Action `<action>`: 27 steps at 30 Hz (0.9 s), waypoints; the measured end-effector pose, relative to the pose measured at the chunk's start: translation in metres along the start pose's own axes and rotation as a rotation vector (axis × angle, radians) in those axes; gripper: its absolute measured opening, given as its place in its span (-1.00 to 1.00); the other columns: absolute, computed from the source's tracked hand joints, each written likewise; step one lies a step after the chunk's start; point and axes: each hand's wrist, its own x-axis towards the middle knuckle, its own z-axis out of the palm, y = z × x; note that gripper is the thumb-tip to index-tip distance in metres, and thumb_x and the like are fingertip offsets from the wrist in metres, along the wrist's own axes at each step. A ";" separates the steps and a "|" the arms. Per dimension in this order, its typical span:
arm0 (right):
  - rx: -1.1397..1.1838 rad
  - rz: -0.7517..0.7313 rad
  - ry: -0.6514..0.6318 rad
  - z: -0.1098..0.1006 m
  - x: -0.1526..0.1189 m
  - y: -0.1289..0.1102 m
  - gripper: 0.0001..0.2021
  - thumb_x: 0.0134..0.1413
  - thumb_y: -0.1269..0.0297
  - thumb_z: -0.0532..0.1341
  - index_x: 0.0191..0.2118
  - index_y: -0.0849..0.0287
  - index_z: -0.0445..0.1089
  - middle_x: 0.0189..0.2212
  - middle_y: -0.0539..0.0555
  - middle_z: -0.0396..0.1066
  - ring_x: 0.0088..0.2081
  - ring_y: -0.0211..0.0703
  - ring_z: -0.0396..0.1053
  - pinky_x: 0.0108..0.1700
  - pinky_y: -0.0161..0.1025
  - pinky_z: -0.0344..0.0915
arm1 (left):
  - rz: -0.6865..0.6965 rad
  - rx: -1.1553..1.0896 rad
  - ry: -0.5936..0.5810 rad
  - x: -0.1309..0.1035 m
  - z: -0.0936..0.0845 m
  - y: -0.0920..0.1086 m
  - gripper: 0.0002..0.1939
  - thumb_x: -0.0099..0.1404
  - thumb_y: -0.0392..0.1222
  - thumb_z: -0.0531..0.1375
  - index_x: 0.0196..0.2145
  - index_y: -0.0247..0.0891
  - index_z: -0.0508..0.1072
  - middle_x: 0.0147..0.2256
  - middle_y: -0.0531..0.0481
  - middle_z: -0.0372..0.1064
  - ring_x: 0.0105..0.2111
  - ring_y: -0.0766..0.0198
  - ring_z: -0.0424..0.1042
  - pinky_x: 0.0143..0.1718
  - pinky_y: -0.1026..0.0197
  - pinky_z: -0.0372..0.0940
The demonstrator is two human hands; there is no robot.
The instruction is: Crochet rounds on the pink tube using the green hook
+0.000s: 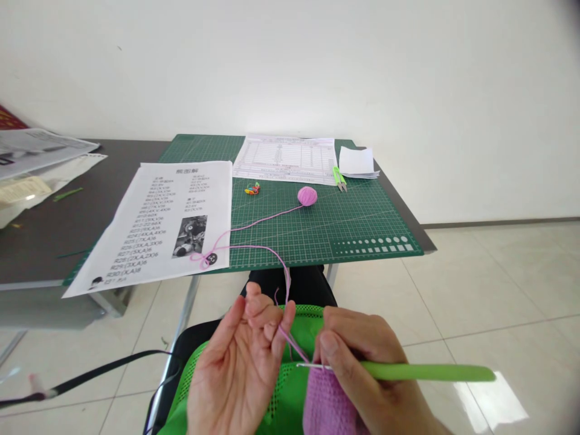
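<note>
My left hand [240, 362] is turned palm up, thumb to the left and the other fingers curled. Pinkish-purple yarn [288, 284] passes round its little finger and leads down to the crocheted piece [327, 402]. My right hand [376, 362] grips a crochet hook [430, 371] with a thick green handle; its thin metal tip is at the top edge of the piece. Part of the piece is hidden behind my right hand. The yarn ball [307, 196] lies on the green cutting mat [272, 232], its strand trailing across a printed pattern sheet [149, 211].
Small coloured stitch markers [252, 189] and green thread snips [339, 179] lie on the mat. Behind them are a printed form [285, 158] and a stack of white paper [356, 162]. More papers [40, 151] cover the dark table [131, 151] at left. A black strap [104, 362] hangs lower left.
</note>
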 end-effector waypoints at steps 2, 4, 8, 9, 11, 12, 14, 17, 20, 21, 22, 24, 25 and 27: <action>-0.011 -0.004 0.016 -0.003 0.000 0.000 -0.61 0.36 0.28 0.02 -0.55 0.14 0.10 -0.64 -0.10 0.11 -0.57 -0.36 0.14 -0.51 -0.31 0.02 | 0.109 0.142 -0.016 -0.006 -0.007 0.000 -0.77 0.43 -0.09 0.20 -0.16 -0.13 0.68 -0.29 0.04 0.60 -0.17 0.28 0.55 0.15 0.28 0.33; -0.017 -0.023 0.035 -0.005 0.000 0.000 -0.61 0.37 0.29 0.02 -0.55 0.14 0.11 -0.64 -0.11 0.11 -0.57 -0.38 0.13 -0.52 -0.33 0.02 | 0.177 0.305 -0.031 -0.012 -0.013 -0.002 -0.72 0.35 -0.03 0.30 -0.10 -0.19 0.70 -0.15 -0.04 0.65 -0.01 0.19 0.50 0.20 0.37 0.20; -0.039 -0.080 0.083 -0.006 0.002 0.001 -0.65 0.37 0.34 0.02 -0.51 0.15 0.22 -0.64 -0.09 0.16 -0.57 -0.37 0.15 -0.53 -0.34 0.04 | 0.168 0.484 -0.060 -0.016 -0.014 -0.006 -0.87 0.22 -0.34 0.41 -0.26 -0.25 0.75 -0.27 -0.07 0.67 -0.17 0.11 0.50 0.34 0.20 -0.05; -0.049 -0.093 0.093 -0.005 0.003 0.001 -0.66 0.36 0.36 0.02 -0.50 0.15 0.26 -0.63 -0.08 0.18 -0.57 -0.36 0.16 -0.54 -0.34 0.04 | 0.148 0.480 -0.061 -0.016 -0.012 -0.006 -0.92 0.22 -0.34 0.41 -0.34 -0.24 0.75 -0.37 -0.04 0.64 -0.25 0.14 0.49 0.30 0.21 0.02; -0.066 -0.121 0.112 -0.003 0.003 0.002 -0.67 0.35 0.40 0.02 -0.48 0.15 0.28 -0.63 -0.07 0.21 -0.57 -0.36 0.17 -0.55 -0.33 0.04 | 0.084 0.404 -0.043 -0.017 -0.006 -0.005 -0.87 0.24 -0.24 0.41 -0.48 -0.22 0.71 -0.49 0.01 0.51 -0.33 0.21 0.43 0.09 0.26 0.25; -0.073 -0.135 0.118 -0.002 0.003 0.002 -0.68 0.34 0.41 0.02 -0.48 0.15 0.28 -0.63 -0.06 0.22 -0.58 -0.35 0.17 -0.55 -0.33 0.04 | 0.039 0.342 -0.027 -0.017 -0.003 -0.004 -0.83 0.24 -0.16 0.41 -0.49 -0.21 0.69 -0.50 0.03 0.46 -0.35 0.23 0.42 -0.04 0.28 0.32; -0.084 -0.166 0.131 0.001 0.003 0.002 -0.69 0.33 0.43 0.01 -0.47 0.14 0.28 -0.63 -0.06 0.25 -0.58 -0.35 0.19 -0.54 -0.32 0.07 | -0.064 0.201 0.006 -0.016 0.001 -0.005 -0.80 0.23 -0.04 0.42 -0.46 -0.19 0.68 -0.50 0.06 0.43 -0.38 0.28 0.43 -0.22 0.30 0.39; -0.113 -0.190 0.172 0.002 0.002 0.003 -0.71 0.32 0.46 0.02 -0.45 0.14 0.28 -0.60 -0.05 0.29 -0.56 -0.33 0.21 -0.53 -0.30 0.10 | -0.181 0.043 0.050 -0.012 0.000 -0.011 -0.88 0.24 -0.08 0.42 -0.32 -0.15 0.72 -0.44 0.07 0.54 -0.38 0.36 0.50 -0.18 0.34 0.44; -0.148 -0.197 0.213 0.002 0.000 0.003 -0.72 0.31 0.49 0.02 -0.45 0.14 0.25 -0.58 -0.04 0.29 -0.54 -0.32 0.22 -0.52 -0.29 0.11 | -0.214 -0.027 0.081 -0.009 -0.001 -0.017 -0.81 0.21 -0.12 0.44 -0.19 -0.08 0.72 -0.22 0.08 0.70 -0.18 0.38 0.59 -0.04 0.41 0.42; -0.158 -0.204 0.214 0.002 0.000 0.003 -0.73 0.31 0.50 0.03 -0.44 0.14 0.25 -0.57 -0.04 0.29 -0.53 -0.31 0.23 -0.52 -0.29 0.12 | -0.216 -0.034 0.082 -0.009 0.000 -0.018 -0.77 0.20 -0.12 0.45 -0.15 -0.05 0.71 -0.14 0.09 0.70 -0.12 0.36 0.60 0.00 0.42 0.41; -0.165 -0.212 0.212 0.002 0.000 0.003 -0.73 0.30 0.51 0.03 -0.44 0.14 0.25 -0.57 -0.03 0.30 -0.52 -0.31 0.24 -0.51 -0.29 0.14 | -0.216 -0.030 0.079 -0.009 0.002 -0.018 -0.74 0.20 -0.11 0.45 -0.12 -0.05 0.70 -0.09 0.09 0.70 -0.08 0.34 0.60 0.01 0.41 0.41; -0.173 -0.230 0.209 0.001 -0.001 0.003 -0.74 0.29 0.51 0.03 -0.43 0.14 0.25 -0.56 -0.03 0.30 -0.51 -0.30 0.26 -0.51 -0.29 0.17 | -0.208 0.001 0.065 -0.011 0.007 -0.017 -0.71 0.22 -0.10 0.44 -0.07 -0.05 0.69 -0.05 0.06 0.69 -0.05 0.29 0.60 0.00 0.41 0.42; -0.175 -0.238 0.209 0.001 -0.001 0.003 -0.74 0.29 0.51 0.03 -0.43 0.14 0.25 -0.57 -0.04 0.29 -0.52 -0.30 0.26 -0.51 -0.29 0.17 | -0.198 0.027 0.058 -0.012 0.010 -0.017 -0.71 0.23 -0.11 0.43 -0.06 -0.04 0.68 -0.03 0.06 0.67 -0.03 0.28 0.59 -0.01 0.42 0.41; -0.176 -0.255 0.212 -0.001 -0.001 0.002 -0.74 0.28 0.52 0.03 -0.44 0.14 0.24 -0.60 -0.05 0.26 -0.52 -0.30 0.24 -0.50 -0.28 0.18 | -0.168 0.082 0.035 -0.014 0.016 -0.017 -0.71 0.22 -0.14 0.44 -0.07 0.00 0.69 0.04 0.09 0.64 -0.02 0.29 0.59 -0.03 0.46 0.40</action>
